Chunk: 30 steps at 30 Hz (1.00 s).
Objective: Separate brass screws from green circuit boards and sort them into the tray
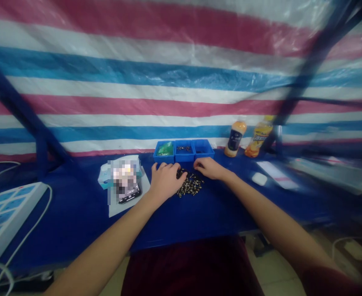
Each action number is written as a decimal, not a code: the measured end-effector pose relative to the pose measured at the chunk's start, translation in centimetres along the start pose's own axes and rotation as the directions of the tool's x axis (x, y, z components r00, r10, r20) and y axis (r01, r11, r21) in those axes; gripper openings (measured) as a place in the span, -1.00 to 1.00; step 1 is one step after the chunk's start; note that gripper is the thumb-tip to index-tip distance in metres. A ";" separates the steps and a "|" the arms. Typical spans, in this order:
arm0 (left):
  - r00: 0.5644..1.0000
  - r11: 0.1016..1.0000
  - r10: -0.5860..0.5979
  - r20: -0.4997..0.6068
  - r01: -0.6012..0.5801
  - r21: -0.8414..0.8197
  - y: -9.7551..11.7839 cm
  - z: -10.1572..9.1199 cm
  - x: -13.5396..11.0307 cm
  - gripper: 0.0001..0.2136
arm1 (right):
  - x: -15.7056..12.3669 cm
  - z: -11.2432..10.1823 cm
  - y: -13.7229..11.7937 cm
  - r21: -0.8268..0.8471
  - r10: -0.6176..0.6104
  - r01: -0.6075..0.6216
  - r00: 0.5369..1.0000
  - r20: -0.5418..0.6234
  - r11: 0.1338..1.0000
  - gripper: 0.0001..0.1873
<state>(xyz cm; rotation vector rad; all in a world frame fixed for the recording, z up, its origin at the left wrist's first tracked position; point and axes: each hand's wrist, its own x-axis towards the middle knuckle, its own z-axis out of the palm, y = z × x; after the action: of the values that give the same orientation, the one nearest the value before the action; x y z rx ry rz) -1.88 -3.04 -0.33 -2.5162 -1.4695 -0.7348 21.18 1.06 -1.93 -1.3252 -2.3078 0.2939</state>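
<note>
Roughly mid-frame, a loose heap of small metal screws (190, 185) lies on the smooth blue tabletop (199, 222). The left hand (167, 181) curls over its upper left edge, any grip hidden; the right hand (210, 168) rests open, palm down, just beside it, below three rectangular blue plastic bins (184, 151).

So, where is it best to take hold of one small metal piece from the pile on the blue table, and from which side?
Take an outer piece at the near edge of the pile of small metal pieces, gripping its long body between thumb and finger from above. The pieces look elongated and lie loosely crossed, so edge ones likely stand freest. Your right hand can probably come in best, since your left hand covers the pile's left side.
</note>
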 end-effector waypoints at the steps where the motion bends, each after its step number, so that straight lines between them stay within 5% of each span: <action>1: 1.000 1.000 0.011 0.004 -0.011 -0.006 0.0 0.0 0.0 -0.70 | 0.0 -0.2 -0.2 0.016 -0.004 0.004 1.000 -0.011 1.000 -0.88; 9: 0.992 0.991 0.122 0.011 -0.121 -0.055 -0.1 -0.4 0.4 -0.70 | 0.0 -0.2 -2.8 0.231 -0.005 0.029 0.995 -0.101 0.972 -0.82; 14: 0.988 0.986 0.152 0.010 -0.151 -0.072 -0.3 0.0 0.6 -0.75 | 0.2 0.3 -3.4 0.562 0.050 0.005 0.995 -0.082 0.827 -0.74; 24: 0.987 0.983 0.142 -0.074 -0.149 -0.105 -0.6 0.1 0.8 -0.79 | -0.4 0.0 -4.5 0.543 0.049 -0.027 0.998 -0.027 0.839 -0.69; 30: 0.990 0.983 0.108 -0.091 -0.120 -0.137 -0.4 0.1 0.8 -0.79 | 0.2 0.4 -4.4 0.730 0.212 -0.211 0.973 0.093 0.650 -0.69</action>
<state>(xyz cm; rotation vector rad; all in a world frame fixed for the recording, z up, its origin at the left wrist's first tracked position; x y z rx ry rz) -1.82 -2.16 -0.08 -2.6125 -1.2763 -0.9431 17.55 -0.99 -0.44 -1.1248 -1.6844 1.1713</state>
